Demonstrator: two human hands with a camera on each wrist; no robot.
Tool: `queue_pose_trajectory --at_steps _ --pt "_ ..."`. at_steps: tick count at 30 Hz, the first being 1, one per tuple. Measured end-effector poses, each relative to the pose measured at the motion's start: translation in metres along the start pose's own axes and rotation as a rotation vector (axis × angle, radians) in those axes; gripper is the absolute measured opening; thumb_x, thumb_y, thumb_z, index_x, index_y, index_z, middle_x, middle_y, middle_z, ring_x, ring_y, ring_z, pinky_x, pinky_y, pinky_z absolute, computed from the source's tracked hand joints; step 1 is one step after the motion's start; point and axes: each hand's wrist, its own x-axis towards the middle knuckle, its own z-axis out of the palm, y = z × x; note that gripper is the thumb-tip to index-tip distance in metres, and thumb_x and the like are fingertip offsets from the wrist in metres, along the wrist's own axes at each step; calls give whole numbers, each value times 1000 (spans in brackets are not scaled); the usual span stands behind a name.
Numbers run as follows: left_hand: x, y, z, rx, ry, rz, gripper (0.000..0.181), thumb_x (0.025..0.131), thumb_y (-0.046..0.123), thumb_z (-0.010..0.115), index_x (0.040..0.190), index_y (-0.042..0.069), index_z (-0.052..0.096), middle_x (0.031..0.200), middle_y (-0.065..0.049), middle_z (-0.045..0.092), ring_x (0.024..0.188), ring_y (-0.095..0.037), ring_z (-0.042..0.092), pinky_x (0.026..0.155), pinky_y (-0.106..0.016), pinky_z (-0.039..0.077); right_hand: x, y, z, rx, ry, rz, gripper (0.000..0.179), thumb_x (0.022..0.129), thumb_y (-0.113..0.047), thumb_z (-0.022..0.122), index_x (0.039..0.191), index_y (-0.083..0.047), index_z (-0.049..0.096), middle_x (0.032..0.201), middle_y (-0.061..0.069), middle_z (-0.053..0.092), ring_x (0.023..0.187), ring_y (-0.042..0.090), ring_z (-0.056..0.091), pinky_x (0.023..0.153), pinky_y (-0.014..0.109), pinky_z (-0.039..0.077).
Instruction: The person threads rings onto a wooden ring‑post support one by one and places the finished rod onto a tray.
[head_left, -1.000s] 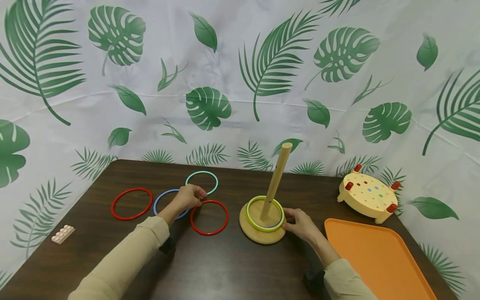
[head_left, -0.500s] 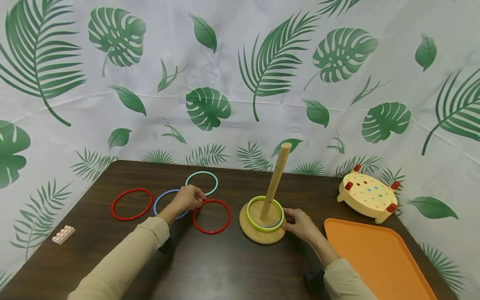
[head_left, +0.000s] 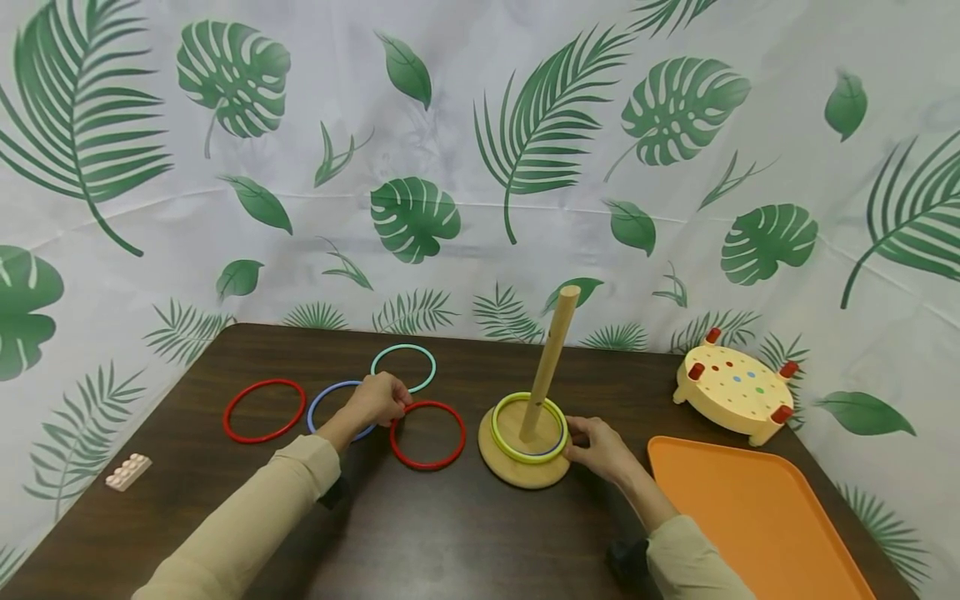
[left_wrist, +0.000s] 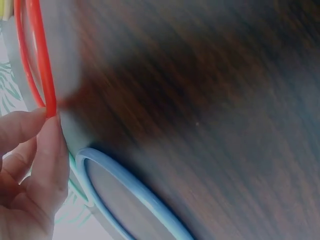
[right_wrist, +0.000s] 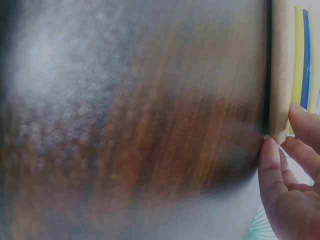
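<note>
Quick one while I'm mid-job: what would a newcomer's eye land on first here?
Probably the tall wooden peg, right of centre on the dark table, with yellow and blue rings around its foot and the right hand gripping its round base. Next, perhaps, the bright red ring just left of it, pinched by the left hand. The orange tray at the table's right side also stands out.

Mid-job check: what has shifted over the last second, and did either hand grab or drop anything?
The red ring pinched by the left hand has shifted slightly right, toward the wooden stand. Nothing was newly taken or let go: the left hand still pinches that ring, the right hand still grips the stand. The blue ring, light green ring and other red ring lie as before.
</note>
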Motion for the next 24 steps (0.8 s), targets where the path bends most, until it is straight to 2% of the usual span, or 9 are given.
queue_pose_trajectory --at_steps 5,6,12,14,19,24 --pt "-1 -1 -2 -17 -23 -16 14 77 -8 62 81 2 71 74 -9 64 61 -14 61 53 -24 56 0 0 0 -8 1 -4 48 79 6 66 125 11 53 112 24 62 95 33 63 80 41 55" --pt "0 -3 -2 -31 -26 5 13 77 -8 63 79 3 70 71 -7 63 59 -13 60 51 -23 55 0 0 0 -7 6 -1 48 79 6 66 124 11 54 112 23 62 95 33 63 80 41 55" --pt "-5 -4 -5 -171 -35 8 14 77 -9 60 85 -2 69 73 -7 62 61 -14 60 53 -26 57 0 0 1 -12 16 8 47 79 5 67 124 9 55 111 22 62 95 32 63 80 41 55" --pt "-8 1 -7 -213 -32 -13 15 80 -8 59 92 -5 68 78 -9 64 65 -14 61 57 -28 58 1 0 1 -17 12 5 47 79 5 67 124 10 55 112 22 62 95 32 63 81 41 55" --pt "-12 12 -12 -288 -28 3 20 84 -4 59 103 -8 65 89 -15 65 70 -11 60 61 -29 59 0 1 0 -17 8 12 48 79 6 66 125 9 54 112 23 61 96 33 63 81 42 55" --pt "-12 24 -18 -391 -63 22 25 88 -3 58 112 -10 59 97 -17 63 75 -12 61 70 -34 59 0 3 1 -19 9 7 47 79 5 66 125 9 54 112 22 61 95 32 63 80 42 55"
